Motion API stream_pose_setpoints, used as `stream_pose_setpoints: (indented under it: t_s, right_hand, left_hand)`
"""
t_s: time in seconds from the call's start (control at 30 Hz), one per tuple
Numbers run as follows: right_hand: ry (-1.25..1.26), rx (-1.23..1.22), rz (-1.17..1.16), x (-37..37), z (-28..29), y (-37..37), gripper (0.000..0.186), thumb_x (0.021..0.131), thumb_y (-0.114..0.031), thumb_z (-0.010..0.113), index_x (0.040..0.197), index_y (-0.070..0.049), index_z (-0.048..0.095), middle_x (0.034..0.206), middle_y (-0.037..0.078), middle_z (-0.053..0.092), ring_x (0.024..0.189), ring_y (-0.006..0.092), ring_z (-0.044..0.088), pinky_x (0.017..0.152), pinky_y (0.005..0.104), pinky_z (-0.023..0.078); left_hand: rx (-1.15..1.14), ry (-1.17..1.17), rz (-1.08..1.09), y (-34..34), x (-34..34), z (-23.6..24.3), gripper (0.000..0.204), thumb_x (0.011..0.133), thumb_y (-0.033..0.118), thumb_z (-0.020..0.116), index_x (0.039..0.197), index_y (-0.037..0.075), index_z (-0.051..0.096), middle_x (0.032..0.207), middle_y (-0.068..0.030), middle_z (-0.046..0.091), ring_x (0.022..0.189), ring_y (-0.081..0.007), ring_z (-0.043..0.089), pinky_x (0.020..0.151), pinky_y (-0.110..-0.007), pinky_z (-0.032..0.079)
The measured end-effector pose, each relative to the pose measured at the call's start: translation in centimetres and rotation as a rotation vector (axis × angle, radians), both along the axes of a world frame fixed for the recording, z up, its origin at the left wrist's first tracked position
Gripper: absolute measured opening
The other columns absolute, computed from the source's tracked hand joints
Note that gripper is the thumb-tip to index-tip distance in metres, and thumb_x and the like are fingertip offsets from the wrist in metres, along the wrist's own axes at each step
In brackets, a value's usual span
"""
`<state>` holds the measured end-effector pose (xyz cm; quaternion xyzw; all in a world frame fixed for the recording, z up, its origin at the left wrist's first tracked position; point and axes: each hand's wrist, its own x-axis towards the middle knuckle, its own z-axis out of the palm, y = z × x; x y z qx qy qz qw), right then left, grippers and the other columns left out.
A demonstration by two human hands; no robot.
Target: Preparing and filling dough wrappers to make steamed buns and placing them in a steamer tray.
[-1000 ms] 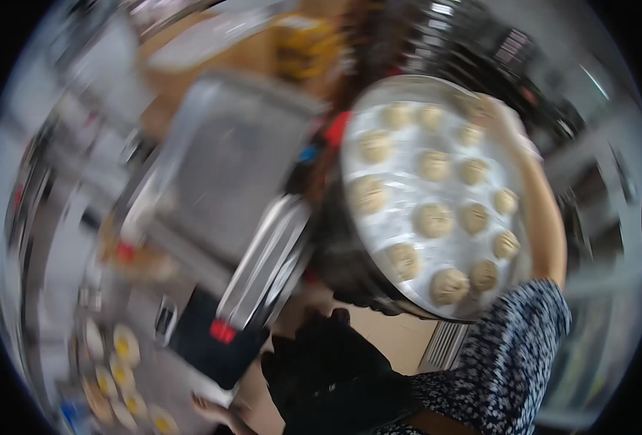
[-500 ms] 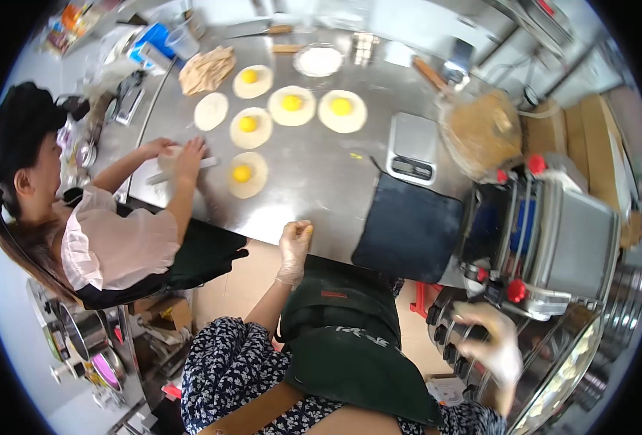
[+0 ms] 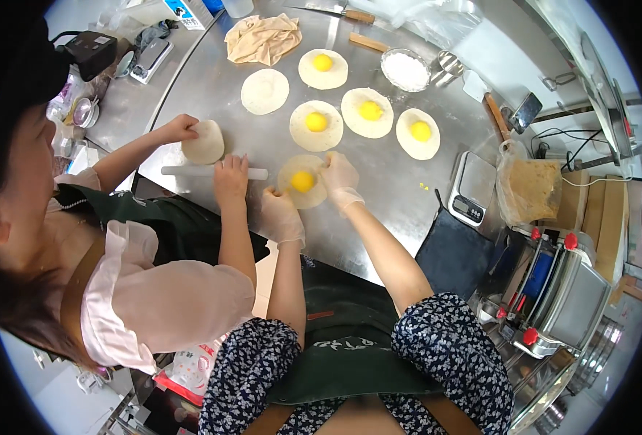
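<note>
At the table's front, a flat dough round (image 3: pixel 289 165) with a yellow ball of filling (image 3: pixel 303 181) at its centre lies between my gloved hands. My left hand (image 3: pixel 282 215) is closed at its lower left edge, fingers curled inward. On the opposite side, my right hand (image 3: pixel 341 178) pinches the right edge. Both hands wear thin clear gloves. Beyond lie several more dough rounds with yellow filling, among them a near one (image 3: pixel 299 130) and one at the right (image 3: pixel 417 147). A plain dough round (image 3: pixel 265 91) has no filling on it.
At my left, a co-worker's hand holds a dough piece (image 3: pixel 203 142) beside a white rolling pin (image 3: pixel 190 172). A tan cloth (image 3: pixel 263 39), a bowl of white powder (image 3: pixel 406 69) and a knife (image 3: pixel 335 13) lie far back. A scale (image 3: pixel 473 188) and roller machine (image 3: pixel 553 290) stand right.
My right hand has come from beside the machine at the right to the dough round. My left hand has moved from the table's front edge to it. The view has turned.
</note>
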<state>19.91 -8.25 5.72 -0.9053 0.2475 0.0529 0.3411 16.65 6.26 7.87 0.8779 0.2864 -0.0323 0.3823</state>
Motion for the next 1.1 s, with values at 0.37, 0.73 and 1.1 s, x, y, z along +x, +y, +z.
stream_pose_setpoints:
  t_s: [0.37, 0.73, 1.1]
  right_hand:
    - [0.166, 0.075, -0.11, 0.6, 2.1, 1.7, 0.022, 0.081, -0.023, 0.069, 0.1, -0.011, 0.069, 0.1, 0.012, 0.07, 0.096, 0.0327, 0.067, 0.084, 0.0426, 0.051]
    - [-0.051, 0.271, 0.032, -2.9, 2.6, 1.4, 0.021, 0.093, -0.023, 0.065, 0.105, -0.006, 0.065, 0.096, 0.016, 0.072, 0.09, 0.0331, 0.069, 0.081, 0.0394, 0.052]
    - [-0.338, 0.784, -0.272, -14.7, 17.0, -5.5, 0.008, 0.095, -0.003, 0.064, 0.103, -0.002, 0.062, 0.096, 0.006, 0.069, 0.092, 0.0118, 0.065, 0.083, 0.0232, 0.05]
  left_hand:
    - [-0.09, -0.077, 0.006, 0.0, 0.8, -1.8, 0.02, 0.084, 0.016, 0.072, 0.094, -0.001, 0.069, 0.09, -0.017, 0.072, 0.077, -0.0281, 0.069, 0.072, -0.036, 0.052]
    - [-0.258, -0.067, 0.009, -0.8, -0.2, -0.3, 0.024, 0.09, 0.018, 0.068, 0.101, -0.003, 0.067, 0.088, -0.0141, 0.071, 0.077, -0.0203, 0.065, 0.072, -0.034, 0.051]
    - [-1.872, 0.296, 0.28, -7.6, -7.9, 7.9, 0.046, 0.102, 0.044, 0.048, 0.122, 0.004, 0.062, 0.119, -0.0108, 0.067, 0.108, -0.0246, 0.065, 0.095, -0.037, 0.053]
